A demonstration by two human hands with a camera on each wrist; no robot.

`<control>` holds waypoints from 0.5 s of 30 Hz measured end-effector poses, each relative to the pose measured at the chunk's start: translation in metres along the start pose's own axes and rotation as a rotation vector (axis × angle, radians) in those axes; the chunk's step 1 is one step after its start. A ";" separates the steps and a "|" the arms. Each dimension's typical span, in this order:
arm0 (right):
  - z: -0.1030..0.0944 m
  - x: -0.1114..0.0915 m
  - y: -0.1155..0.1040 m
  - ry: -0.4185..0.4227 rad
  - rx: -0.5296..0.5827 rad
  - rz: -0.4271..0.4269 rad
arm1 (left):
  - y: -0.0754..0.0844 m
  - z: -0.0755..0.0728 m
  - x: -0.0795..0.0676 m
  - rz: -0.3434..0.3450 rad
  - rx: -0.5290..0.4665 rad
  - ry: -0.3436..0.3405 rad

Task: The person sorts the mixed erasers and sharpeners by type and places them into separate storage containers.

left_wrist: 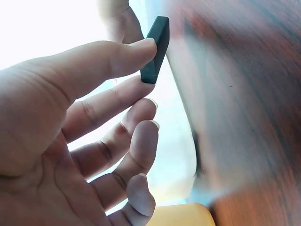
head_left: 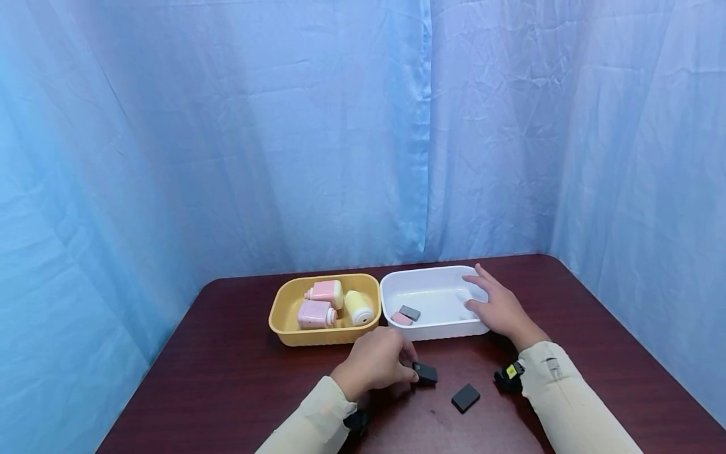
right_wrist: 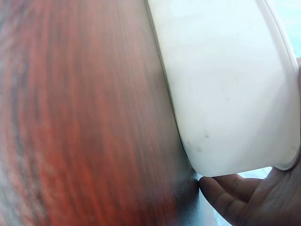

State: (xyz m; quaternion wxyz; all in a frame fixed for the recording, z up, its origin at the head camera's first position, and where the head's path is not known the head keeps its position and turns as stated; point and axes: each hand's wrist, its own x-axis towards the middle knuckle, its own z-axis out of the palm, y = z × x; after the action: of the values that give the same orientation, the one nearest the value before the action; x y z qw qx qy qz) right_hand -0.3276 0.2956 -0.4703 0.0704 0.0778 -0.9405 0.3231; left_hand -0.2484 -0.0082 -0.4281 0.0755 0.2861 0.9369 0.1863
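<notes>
My left hand (head_left: 379,359) pinches a thin black rectangular block (left_wrist: 159,47) between thumb and forefinger, its other fingers loosely bent below. In the head view this block (head_left: 425,374) is low over the table, in front of the white bin (head_left: 437,330). A second black block (head_left: 466,398) lies flat to the right and nearer me. Spread over the white bin's right end is my right hand (head_left: 501,309), thumb and forefinger reaching over the rim. The right wrist view shows other fingers (right_wrist: 221,197) outside the bin's end wall. A grey block (head_left: 410,313) and a pink block (head_left: 401,319) lie inside the bin.
A yellow bin (head_left: 329,340) stands left of the white one, their ends side by side. It holds a pink bottle (head_left: 324,292), a lilac bottle (head_left: 314,315) and a pale yellow bottle (head_left: 357,306). Blue curtains (head_left: 340,139) hang behind the dark red table (head_left: 227,378).
</notes>
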 end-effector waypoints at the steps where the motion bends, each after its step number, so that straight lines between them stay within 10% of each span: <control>1: 0.000 0.000 0.000 0.000 0.000 0.001 | 0.001 -0.001 0.000 0.003 0.002 0.006; 15: -0.001 0.002 0.003 -0.010 -0.003 0.003 | 0.004 -0.007 -0.002 0.047 -0.004 0.074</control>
State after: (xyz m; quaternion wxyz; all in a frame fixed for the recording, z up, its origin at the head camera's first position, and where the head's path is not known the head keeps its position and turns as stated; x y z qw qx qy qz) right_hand -0.3296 0.2981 -0.4712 0.0654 0.0777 -0.9415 0.3213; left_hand -0.2467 -0.0087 -0.4197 0.0368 0.3006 0.9317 0.2007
